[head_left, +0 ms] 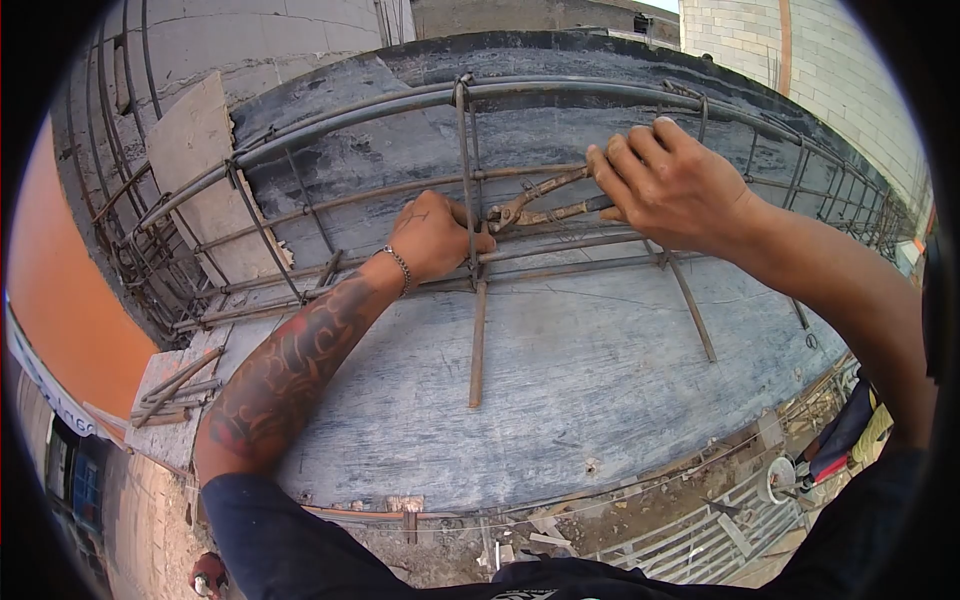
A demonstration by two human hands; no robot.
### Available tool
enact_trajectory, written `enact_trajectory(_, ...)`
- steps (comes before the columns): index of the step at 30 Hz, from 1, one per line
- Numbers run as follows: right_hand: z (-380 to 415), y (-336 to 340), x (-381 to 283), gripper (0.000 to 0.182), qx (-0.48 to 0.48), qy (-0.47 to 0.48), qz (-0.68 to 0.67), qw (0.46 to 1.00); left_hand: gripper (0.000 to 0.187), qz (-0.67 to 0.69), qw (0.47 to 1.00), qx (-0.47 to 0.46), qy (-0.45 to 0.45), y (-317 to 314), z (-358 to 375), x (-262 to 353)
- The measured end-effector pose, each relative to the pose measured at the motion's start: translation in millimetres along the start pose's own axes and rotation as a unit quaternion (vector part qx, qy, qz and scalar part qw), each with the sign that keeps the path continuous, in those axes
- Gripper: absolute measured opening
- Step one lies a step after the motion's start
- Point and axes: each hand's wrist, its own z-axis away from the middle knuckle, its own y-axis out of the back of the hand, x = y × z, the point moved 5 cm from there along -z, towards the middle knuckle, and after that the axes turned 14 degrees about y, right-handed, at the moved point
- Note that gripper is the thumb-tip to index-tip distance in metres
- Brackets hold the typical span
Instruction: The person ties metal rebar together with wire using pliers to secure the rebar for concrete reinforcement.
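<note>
My right hand (675, 185) is wrapped round the handles of a pair of worn pincers (508, 214). The pincers' jaws point left and meet the steel cage close to an upright stirrup (464, 150). My left hand (432, 238) is at the same stirrup, fingers curled and thumb tip reaching past the bar. Whatever the left fingers pinch is hidden by the hand and the steel. Just below my hands runs a lower lengthwise rebar (570, 246). A thicker top rebar (560, 90) curves across above them.
Grey formwork boards (560, 340) lie under and behind the cage. Short rebar offcuts (180, 385) rest on a ledge at left. Bar ends jut toward me. Far below are a metal grating (700, 530), a white bucket (776, 480) and another person (208, 575).
</note>
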Motion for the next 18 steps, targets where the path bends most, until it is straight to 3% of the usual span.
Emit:
enact_trajectory(2, -7, 4, 8, 0.04, -0.031, -0.013, -0.051, 0.998, 0.029, -0.006, 1.0, 0.006, -0.01, -1, -1, -1)
enact_trajectory(3, -6, -10, 12, 0.046, -0.157, -0.063, -0.242, 0.955, 0.029, -0.012, 1.0, 0.012, -0.018, -1, -3, -1)
enact_trajectory(4, -5, -17, 13, 0.051, -0.273, -0.11, -0.419, 0.859, 0.029, -0.011, 1.0, 0.013, -0.019, 0, -3, -1)
enact_trajectory(5, -8, -15, 17, 0.051, -0.274, -0.107, -0.418, 0.86, 0.029, -0.01, 1.0, 0.013, -0.022, 0, -3, -1)
enact_trajectory(7, -6, -21, 15, 0.057, -0.3, -0.198, -0.636, 0.683, 0.029, -0.011, 1.0, 0.01, -0.022, -3, -3, -2)
enact_trajectory(8, -9, -14, 24, 0.06, -0.349, -0.23, -0.67, 0.613, 0.029, -0.005, 1.0, 0.005, -0.01, -5, -2, -4)
enact_trajectory(11, -9, -22, 25, 0.063, -0.346, -0.24, -0.713, 0.56, 0.029, -0.005, 1.0, 0.003, -0.003, -2, -1, -2)
enact_trajectory(13, 1, -29, 13, 0.063, -0.34, -0.267, -0.757, 0.489, 0.028, -0.007, 1.0, 0.001, -0.006, -3, 0, -2)
enact_trajectory(14, 6, -33, 10, 0.063, -0.338, -0.271, -0.755, 0.492, 0.028, 0.01, 1.0, 0.0, -0.004, -2, -2, -3)
enact_trajectory(16, 11, -35, 0, 0.061, -0.318, -0.281, -0.82, 0.384, 0.028, 0.028, 1.0, 0.004, -0.005, -1, -2, -5)
enact_trajectory(18, 13, -37, 0, 0.061, -0.314, -0.287, -0.825, 0.373, 0.029, 0.005, 1.0, 0.015, -0.007, 0, -2, -5)
